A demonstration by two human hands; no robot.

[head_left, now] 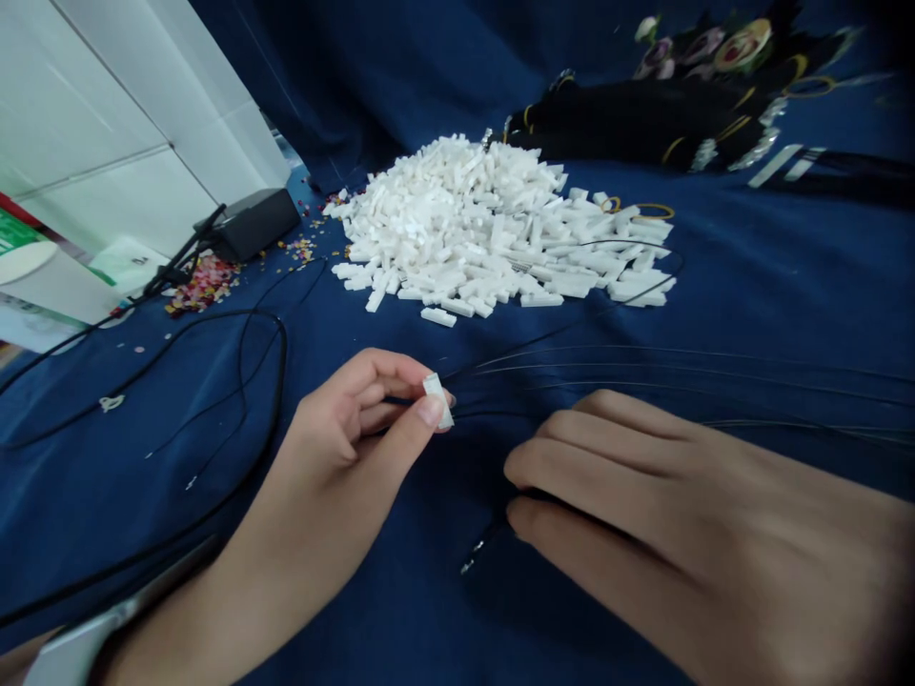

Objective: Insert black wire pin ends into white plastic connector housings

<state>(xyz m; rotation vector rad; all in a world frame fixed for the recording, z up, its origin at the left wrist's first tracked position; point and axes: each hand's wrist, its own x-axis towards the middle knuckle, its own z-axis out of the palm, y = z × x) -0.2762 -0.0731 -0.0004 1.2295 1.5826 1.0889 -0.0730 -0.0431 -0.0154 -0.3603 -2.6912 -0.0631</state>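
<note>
Between thumb and fingertips, my left hand [364,429] pinches a small white rectangular piece [438,400] held on end. Thin dark cords [486,415] run from just behind that piece off to the right. My right hand [629,505] is closed with its back toward me. A short black cord end with shiny silvery tips [473,554] sticks out past its fingertips; the grip itself is partly hidden. Beyond both hands lies a large heap of similar white pieces [457,229] on dark blue cloth [400,619].
Black cables [282,381] loop across the left side to a black adapter [250,224]. Nearby are pink and gold confetti bits [207,284] and a white paper cup [50,281]. Black bundles [615,114], artificial flowers [740,48] and yellow rubber bands [654,211] lie at the back right.
</note>
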